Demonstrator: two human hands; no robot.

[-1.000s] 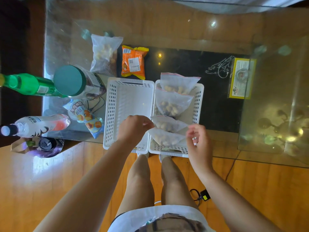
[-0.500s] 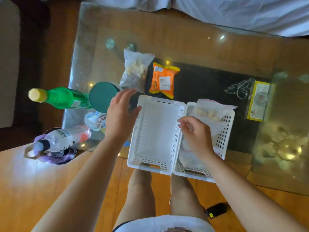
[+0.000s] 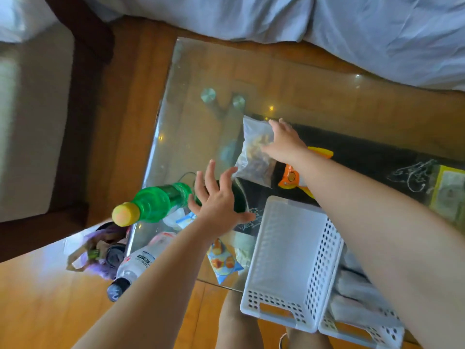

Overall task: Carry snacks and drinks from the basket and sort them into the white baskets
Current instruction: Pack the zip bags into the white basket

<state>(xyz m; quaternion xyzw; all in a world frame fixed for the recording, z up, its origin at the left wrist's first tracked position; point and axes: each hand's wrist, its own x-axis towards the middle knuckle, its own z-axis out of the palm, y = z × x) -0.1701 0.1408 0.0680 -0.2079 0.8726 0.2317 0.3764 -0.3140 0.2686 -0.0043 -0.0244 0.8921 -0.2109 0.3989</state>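
Two white baskets stand side by side at the table's near edge: the left one [image 3: 289,260] holds nothing, the right one [image 3: 362,321] holds clear snack bags. My right hand [image 3: 284,143] reaches far over a clear bag of snacks [image 3: 254,152], fingers spread on it, not closed. My left hand [image 3: 216,200] is spread above the green-lidded jar [image 3: 239,197], holding nothing. An orange snack packet [image 3: 292,177] lies partly under my right forearm. A green bottle [image 3: 153,202] and a white bottle [image 3: 136,263] lie at the left. A blue-orange snack pack [image 3: 224,263] rests beside the left basket.
The glass table [image 3: 206,71] has its left edge near the bottles. A purple bag [image 3: 100,253] sits on the wooden floor at the left. A yellow card [image 3: 448,190] lies at the far right. White bedding [image 3: 352,28] borders the far side.
My right hand left the right basket and stretched forward onto the clear bag. My left hand moved up over the jar. The view swung left and forward.
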